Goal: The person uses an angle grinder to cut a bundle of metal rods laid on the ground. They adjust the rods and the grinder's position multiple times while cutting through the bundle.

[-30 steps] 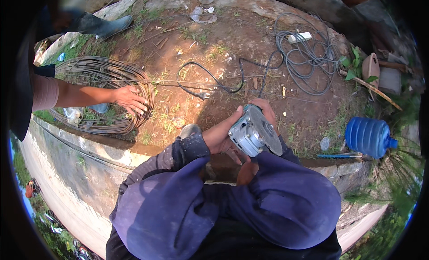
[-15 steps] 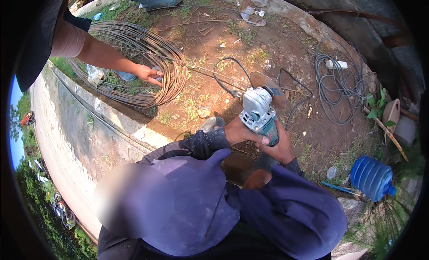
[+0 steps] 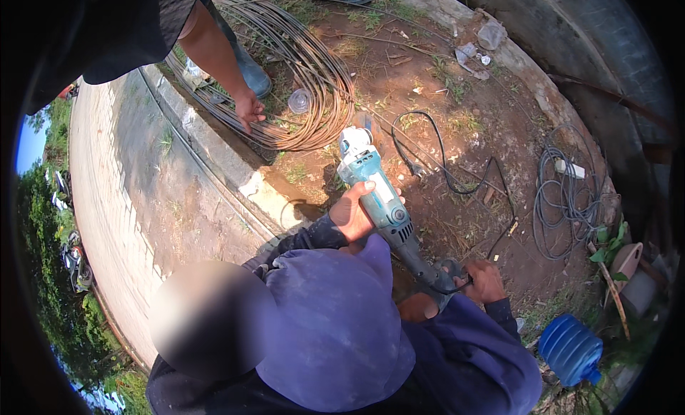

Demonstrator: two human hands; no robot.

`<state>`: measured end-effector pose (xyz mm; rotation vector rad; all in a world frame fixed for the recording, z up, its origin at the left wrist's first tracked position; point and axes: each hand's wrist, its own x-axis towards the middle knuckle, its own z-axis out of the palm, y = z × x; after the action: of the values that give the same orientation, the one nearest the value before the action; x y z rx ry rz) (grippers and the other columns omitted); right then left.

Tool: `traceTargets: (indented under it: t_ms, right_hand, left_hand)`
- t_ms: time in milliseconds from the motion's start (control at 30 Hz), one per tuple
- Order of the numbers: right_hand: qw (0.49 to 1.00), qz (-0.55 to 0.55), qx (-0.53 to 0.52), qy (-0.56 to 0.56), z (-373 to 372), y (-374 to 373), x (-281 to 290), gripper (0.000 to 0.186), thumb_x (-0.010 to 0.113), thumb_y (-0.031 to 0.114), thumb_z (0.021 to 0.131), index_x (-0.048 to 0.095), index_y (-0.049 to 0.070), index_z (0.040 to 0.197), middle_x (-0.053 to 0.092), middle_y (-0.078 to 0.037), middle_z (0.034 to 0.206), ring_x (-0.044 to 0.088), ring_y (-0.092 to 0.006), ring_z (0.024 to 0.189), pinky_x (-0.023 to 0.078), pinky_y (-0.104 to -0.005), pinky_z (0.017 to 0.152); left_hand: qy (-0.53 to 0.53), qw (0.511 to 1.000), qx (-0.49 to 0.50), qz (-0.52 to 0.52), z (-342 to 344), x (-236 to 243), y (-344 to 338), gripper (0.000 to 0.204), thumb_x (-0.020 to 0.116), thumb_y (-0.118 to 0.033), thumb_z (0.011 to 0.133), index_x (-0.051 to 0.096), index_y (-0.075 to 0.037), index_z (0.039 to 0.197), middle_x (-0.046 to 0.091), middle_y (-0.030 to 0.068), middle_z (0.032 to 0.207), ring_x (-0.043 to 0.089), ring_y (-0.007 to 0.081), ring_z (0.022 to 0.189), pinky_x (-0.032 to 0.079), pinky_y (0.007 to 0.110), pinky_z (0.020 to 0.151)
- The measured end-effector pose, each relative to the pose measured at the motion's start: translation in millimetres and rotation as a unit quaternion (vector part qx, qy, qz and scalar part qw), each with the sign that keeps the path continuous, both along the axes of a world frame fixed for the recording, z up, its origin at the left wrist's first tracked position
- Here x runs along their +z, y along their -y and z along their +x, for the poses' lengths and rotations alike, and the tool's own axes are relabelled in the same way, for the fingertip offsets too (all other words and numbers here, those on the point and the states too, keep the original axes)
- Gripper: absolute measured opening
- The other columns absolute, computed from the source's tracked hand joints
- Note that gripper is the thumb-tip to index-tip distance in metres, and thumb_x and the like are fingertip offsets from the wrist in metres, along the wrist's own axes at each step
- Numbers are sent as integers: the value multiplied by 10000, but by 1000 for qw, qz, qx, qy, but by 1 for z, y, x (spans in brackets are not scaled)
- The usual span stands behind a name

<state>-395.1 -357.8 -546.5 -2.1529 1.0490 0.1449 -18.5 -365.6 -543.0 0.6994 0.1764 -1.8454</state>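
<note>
A teal and grey angle grinder [image 3: 386,201] slants across the middle, its silver head up and its dark tail down to the right. My left hand [image 3: 351,212] is wrapped round its body just below the head. At the tail, my right hand [image 3: 484,281] has its fingers closed on the black power cord [image 3: 465,282]. A thin disc [image 3: 364,123] shows beyond the head, close to the coil of rusty steel rods [image 3: 332,83]. Another person's hand [image 3: 248,110] reaches down to the near side of that coil.
A clear plastic cup [image 3: 300,100] lies inside the coil. The other person's rubber boot [image 3: 251,71] stands beside it. Grey cable [image 3: 560,201] lies looped on the soil at right, above a blue water jug [image 3: 571,349]. A concrete kerb [image 3: 214,147] runs along the left.
The grinder has swung left and tilted so its body shows lengthwise. My right hand has left its body for the tail and cord. The view has shifted, and the other person's hand stays by the coil.
</note>
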Motion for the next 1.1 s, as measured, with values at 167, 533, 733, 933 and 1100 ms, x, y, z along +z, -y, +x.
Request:
traceTargets:
  t_ms: [167,533,733,933,1100]
  right_hand:
    - [985,-82,76,-129,-87,39,-14,213,732,194,697,633,84,850,649,-113,840,610,-329,870,441,-499,886]
    - [830,-409,-310,-218,-220,137,7,302,526,318,954,617,73,1105,680,-192,975,644,-418,894,499,-507,745]
    - [779,-374,-390,-317,-205,163,26,405,477,432,976,615,93,1149,689,-197,988,653,-419,891,504,-508,744]
    - [825,-184,-509,-160,-276,176,-14,641,430,561,980,550,-24,1211,669,-243,1032,672,-354,899,522,-426,747]
    - [658,33,-646,385,-109,168,66,593,338,522,1028,525,-22,1170,611,-216,1218,632,-308,1090,566,-397,791]
  left_hand:
    - [28,991,106,77,17,-11,-54,538,644,-325,873,450,-19,1272,591,227,1140,591,396,1114,480,557,972]
    - [105,947,279,120,74,-4,-71,573,712,-421,796,497,-50,1176,616,169,1004,617,335,965,496,527,896]
    - [195,893,384,130,165,-9,-112,603,701,-483,788,507,-45,1154,612,160,967,615,319,893,519,490,824]
    - [313,834,444,97,240,11,-145,580,668,-504,810,529,-17,1092,617,160,916,621,314,848,525,465,803]
    - [343,871,335,106,256,42,-165,548,658,-506,817,553,-13,1032,622,145,872,633,287,767,545,426,728]
